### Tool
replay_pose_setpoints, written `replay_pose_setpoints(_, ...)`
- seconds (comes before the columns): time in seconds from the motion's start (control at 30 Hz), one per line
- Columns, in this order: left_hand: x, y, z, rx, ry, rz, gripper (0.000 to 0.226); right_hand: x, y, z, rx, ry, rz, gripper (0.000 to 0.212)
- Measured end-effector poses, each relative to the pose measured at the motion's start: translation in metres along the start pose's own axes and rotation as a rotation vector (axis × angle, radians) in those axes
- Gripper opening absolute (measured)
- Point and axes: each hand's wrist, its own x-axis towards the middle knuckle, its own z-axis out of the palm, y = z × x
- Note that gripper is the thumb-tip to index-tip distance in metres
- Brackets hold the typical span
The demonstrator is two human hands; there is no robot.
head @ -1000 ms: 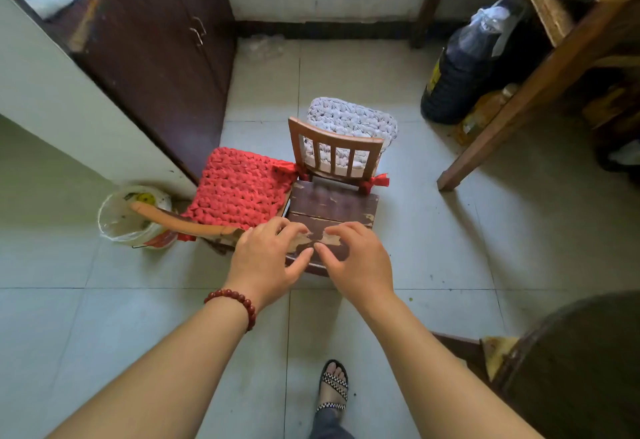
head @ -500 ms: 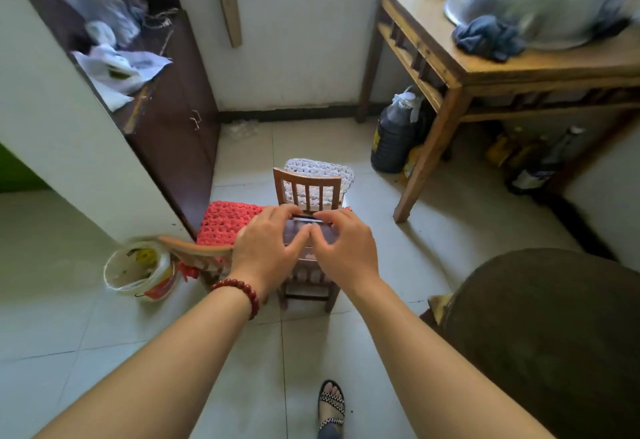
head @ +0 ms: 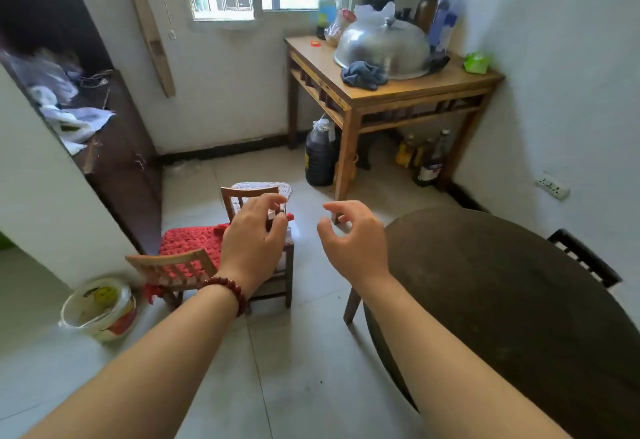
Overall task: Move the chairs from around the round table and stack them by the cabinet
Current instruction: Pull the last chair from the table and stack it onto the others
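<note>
Three small wooden chairs stand on the tile floor beside the dark cabinet (head: 124,175). One carries a red woven cushion (head: 188,242), with its slatted back (head: 169,265) toward me. A bare-seat chair (head: 282,274) is right of it, and behind that stands one with a white cushion (head: 265,189). My left hand (head: 254,241), with a bead bracelet, hovers above the bare chair with fingers apart, holding nothing. My right hand (head: 349,237) floats free to its right, fingers curled and apart. The dark round table (head: 502,300) fills the lower right, with a black chair back (head: 581,258) at its far edge.
A white plastic bucket (head: 98,307) sits left of the chairs. A square wooden table (head: 391,95) with a metal dome lid (head: 382,48), cloth and bottles stands at the back right; a dark jug (head: 320,154) and bottles are beneath it.
Both hands have lifted off the bare chair's seat and spread apart. My view has risen and pulled back, now taking in the window, the wooden table and the round table.
</note>
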Motion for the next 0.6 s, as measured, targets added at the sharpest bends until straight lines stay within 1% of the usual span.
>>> replay_pose_setpoints(0.13,-0.012,0.028,0.012,-0.042,-0.012,0.019,0.026,-0.014,0.005,-0.055,-0.024,0.070,0.046,0.023)
replay_pose_setpoints(0.3,-0.026,0.085,0.054,-0.103,-0.028,0.043,0.023,-0.030,0.028,-0.138,-0.052,0.145,0.092,0.022)
replay_pose_setpoints(0.43,-0.043,0.145,0.107,-0.134,-0.086,0.106,0.017,-0.051,0.062,-0.217,-0.078,0.220,0.126,0.022)
replay_pose_setpoints(0.6,-0.083,0.239,0.191,-0.188,-0.150,0.172,0.028,-0.086,0.116,-0.342,-0.107,0.306,0.183,0.022)
